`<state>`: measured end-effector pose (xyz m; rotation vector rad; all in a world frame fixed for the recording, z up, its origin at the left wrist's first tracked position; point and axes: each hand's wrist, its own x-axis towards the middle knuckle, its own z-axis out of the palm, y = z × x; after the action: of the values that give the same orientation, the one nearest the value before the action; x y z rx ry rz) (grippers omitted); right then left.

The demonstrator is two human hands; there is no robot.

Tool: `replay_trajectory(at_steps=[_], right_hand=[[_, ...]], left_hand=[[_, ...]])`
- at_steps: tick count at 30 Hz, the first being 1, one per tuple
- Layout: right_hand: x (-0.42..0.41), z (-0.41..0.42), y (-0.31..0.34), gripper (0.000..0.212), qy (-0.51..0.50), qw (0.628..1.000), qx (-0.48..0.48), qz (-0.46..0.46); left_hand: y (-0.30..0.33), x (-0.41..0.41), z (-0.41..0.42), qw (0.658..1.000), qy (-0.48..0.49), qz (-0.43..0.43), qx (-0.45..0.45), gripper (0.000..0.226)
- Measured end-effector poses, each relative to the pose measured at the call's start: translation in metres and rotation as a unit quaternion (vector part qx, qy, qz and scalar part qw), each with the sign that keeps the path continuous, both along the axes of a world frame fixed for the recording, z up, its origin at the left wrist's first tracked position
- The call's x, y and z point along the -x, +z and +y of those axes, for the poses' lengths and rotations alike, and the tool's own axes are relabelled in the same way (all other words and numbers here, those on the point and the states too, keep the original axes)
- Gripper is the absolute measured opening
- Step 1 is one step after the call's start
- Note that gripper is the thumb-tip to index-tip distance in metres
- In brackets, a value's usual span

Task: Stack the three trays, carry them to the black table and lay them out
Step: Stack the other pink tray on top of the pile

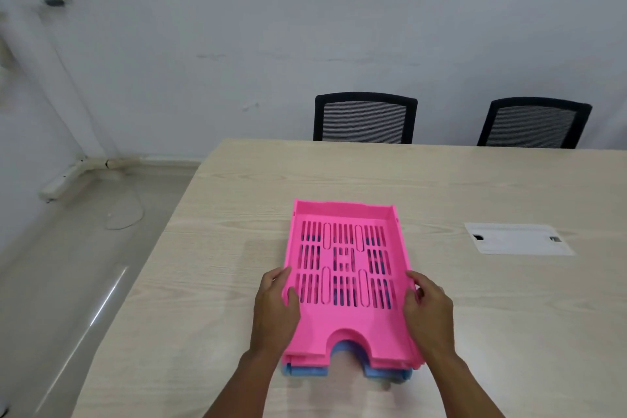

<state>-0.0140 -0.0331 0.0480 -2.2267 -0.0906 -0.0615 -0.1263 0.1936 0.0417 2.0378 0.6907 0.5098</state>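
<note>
A pink slotted tray (346,322) lies on top of a stack on the light wooden table (237,214). A second pink edge shows just under its front lip, and a blue tray (307,373) peeks out at the bottom front. My left hand (274,309) grips the stack's left side with the thumb hooked over the rim. On the right side, my right hand (429,312) holds the stack, fingers wrapped round the edge. The stack sits near the table's front.
Two black mesh chairs (364,119) (532,124) stand behind the table's far edge. A white cable-port cover (517,238) is set in the tabletop to the right. Grey floor (68,282) and a white wall lie to the left, beyond the table's left edge.
</note>
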Motion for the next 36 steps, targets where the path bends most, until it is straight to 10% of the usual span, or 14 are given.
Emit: replay_trajectory(at_steps=[36], right_hand=[[-0.014, -0.009, -0.004, 0.041, 0.002, 1.000, -0.006, 0.011]], left_hand=[[0.000, -0.003, -0.010, 1.000, -0.004, -0.003, -0.001, 0.043]])
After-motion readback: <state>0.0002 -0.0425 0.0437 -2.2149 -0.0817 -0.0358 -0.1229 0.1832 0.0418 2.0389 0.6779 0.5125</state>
